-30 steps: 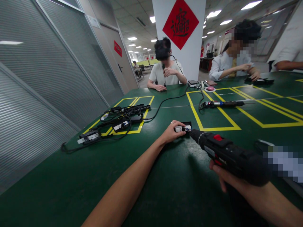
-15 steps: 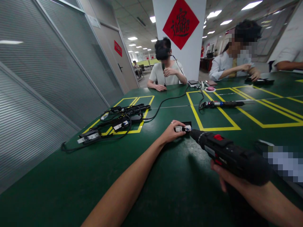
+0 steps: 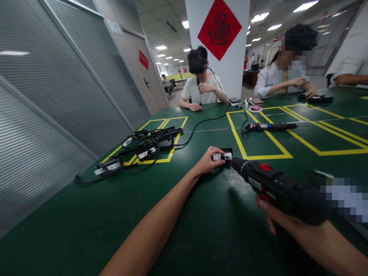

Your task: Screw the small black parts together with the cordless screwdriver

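Note:
My left hand point(image 3: 210, 160) is closed around the left end of a small black case with a white inside point(image 3: 228, 156), holding it on the green table point(image 3: 178, 241). My right hand point(image 3: 276, 214) grips the handle of a black cordless drill point(image 3: 278, 188) with red buttons. Its chuck points left at the right end of the small case. At the tip, a bit and its exact contact with the case are too small to make out. Much of the drill's handle lies hidden under its body.
Black cabled devices point(image 3: 149, 143) lie in a heap within yellow tape at the left. A pen-shaped tool with a cord point(image 3: 273, 126) rests at the right. Across the table, one person point(image 3: 202, 84) holds a screwdriver-like tool; another person point(image 3: 283, 80) handles a black part.

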Tool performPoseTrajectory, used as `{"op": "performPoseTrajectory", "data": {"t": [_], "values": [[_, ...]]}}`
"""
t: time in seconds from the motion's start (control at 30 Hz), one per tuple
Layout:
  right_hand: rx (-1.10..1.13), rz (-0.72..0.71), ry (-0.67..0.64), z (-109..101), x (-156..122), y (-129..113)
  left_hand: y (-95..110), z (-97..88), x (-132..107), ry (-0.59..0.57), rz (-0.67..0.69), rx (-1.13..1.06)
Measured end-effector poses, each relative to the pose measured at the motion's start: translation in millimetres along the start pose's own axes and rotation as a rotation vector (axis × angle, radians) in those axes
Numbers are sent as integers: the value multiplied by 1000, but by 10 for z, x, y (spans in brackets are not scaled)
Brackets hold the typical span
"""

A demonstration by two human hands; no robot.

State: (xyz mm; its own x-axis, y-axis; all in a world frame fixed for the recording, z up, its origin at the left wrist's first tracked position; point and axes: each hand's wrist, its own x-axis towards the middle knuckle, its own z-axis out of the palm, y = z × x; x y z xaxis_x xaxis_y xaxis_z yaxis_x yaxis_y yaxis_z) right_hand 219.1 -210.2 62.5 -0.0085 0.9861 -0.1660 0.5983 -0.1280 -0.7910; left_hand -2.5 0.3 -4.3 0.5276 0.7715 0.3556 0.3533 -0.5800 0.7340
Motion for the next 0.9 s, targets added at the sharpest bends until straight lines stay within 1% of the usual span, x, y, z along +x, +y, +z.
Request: {"op": "performPoseTrajectory", "data": {"t": [0.13, 0.33, 0.57, 0.8, 0.9], "values": [[33, 10, -3, -2, -2, 0, 7, 6, -1, -2, -8, 5], [15, -62, -1, -22, -29, -21, 55, -6, -3, 9, -35, -12], [-8, -33, 19, -5, -43, 7, 57, 10, 1, 17, -61, -62], [-31, -6, 145, 116, -3, 106, 59, 18, 12, 25, -97, -49], [-3, -54, 198, 144, -6, 109, 74, 13, 14, 25, -102, -51]]}}
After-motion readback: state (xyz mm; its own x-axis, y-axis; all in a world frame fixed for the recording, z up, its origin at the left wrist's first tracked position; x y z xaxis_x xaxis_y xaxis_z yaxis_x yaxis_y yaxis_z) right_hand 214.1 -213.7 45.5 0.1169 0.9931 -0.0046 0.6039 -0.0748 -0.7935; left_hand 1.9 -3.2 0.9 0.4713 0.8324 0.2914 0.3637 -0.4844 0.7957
